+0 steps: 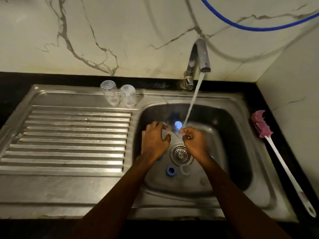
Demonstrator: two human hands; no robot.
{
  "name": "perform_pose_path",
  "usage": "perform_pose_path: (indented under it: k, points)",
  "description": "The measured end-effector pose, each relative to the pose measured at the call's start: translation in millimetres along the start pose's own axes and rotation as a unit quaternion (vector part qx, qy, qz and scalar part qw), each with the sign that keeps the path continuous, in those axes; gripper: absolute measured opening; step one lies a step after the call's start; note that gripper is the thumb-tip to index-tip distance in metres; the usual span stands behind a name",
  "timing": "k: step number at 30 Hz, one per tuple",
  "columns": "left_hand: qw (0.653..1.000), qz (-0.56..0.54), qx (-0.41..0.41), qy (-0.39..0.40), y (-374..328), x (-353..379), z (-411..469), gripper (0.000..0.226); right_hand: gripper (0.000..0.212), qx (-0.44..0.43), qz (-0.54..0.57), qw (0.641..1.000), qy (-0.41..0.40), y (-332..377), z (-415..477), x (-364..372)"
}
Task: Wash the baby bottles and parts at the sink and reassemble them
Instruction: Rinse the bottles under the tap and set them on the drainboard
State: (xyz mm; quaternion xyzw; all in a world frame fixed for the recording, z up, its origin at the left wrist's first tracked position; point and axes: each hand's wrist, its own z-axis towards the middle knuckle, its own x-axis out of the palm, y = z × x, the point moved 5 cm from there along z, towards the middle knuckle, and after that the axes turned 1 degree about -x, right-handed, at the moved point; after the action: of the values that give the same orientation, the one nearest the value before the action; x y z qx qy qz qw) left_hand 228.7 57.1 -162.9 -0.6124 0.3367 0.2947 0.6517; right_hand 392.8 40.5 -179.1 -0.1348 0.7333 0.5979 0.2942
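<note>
- Bottles point(119, 94), two clear ones, stand upside down at the back of the drainboard point(76, 138), just beside the basin, likely so they drain.
- Both my hands are over the sink point(238, 152), right where the stream from the tap point(200, 56) lands.
- My left hand point(154, 140) is open, fingers spread and curled, gripping nothing I can make out.
- My right hand point(193, 140) is closed with the fingertips pinched together under the water; it may hold a small clear part, but it is too blurred to tell.
- Between the hands, a pale blue-white blur glows in the basin; I cannot tell what it is.
- A blue ring point(170, 171) and a clear round part point(186, 169) lie on the basin floor near the drain point(181, 154), waiting, I judge, for their rinse.
- On the dark desk to the right lies the bottle brush point(262, 125), its pink head toward the wall, within easy reach.
- Reassembly looks some way off, since loose parts are still in the sink.
</note>
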Motion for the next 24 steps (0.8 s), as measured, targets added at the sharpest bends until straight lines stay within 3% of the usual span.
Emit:
perform_pose_path:
  k: [4,8,12,14,16,21,24]
  points:
    - [0.999,-0.014,0.008,0.049,-7.2,28.2,-11.7,0.019,0.021,0.017,-0.04,0.993,0.114,-42.6,-5.1,-11.2]
    - [0.997,-0.019,-0.009,0.08,-5.2,46.9,-17.3,0.013,0.015,-0.039,-0.065,0.97,0.231,-52.9,-21.3,-6.4]
    - [0.995,-0.007,-0.038,0.097,0.5,56.2,-17.9,0.011,0.061,-0.068,-0.146,0.935,0.317,-60.3,-37.8,5.4]
    - [0.994,-0.003,-0.045,0.101,3.5,59.7,-17.4,0.011,0.069,-0.066,-0.203,0.924,0.318,-67.6,-41.9,9.8]
    - [0.993,-0.007,-0.049,0.104,3.9,61.7,-16.6,0.01,0.062,-0.066,-0.205,0.929,0.302,-72.6,-41.1,11.0]
    - [0.992,-0.038,-0.065,0.097,9.8,68.3,-7.1,0.005,0.022,-0.076,-0.126,0.962,0.231,-72.3,-27.1,-2.6]
    - [0.989,-0.073,-0.088,0.095,10.7,73.2,7.8,0.004,0.016,-0.012,-0.011,0.991,0.135,-76.4,-5.0,-18.5]
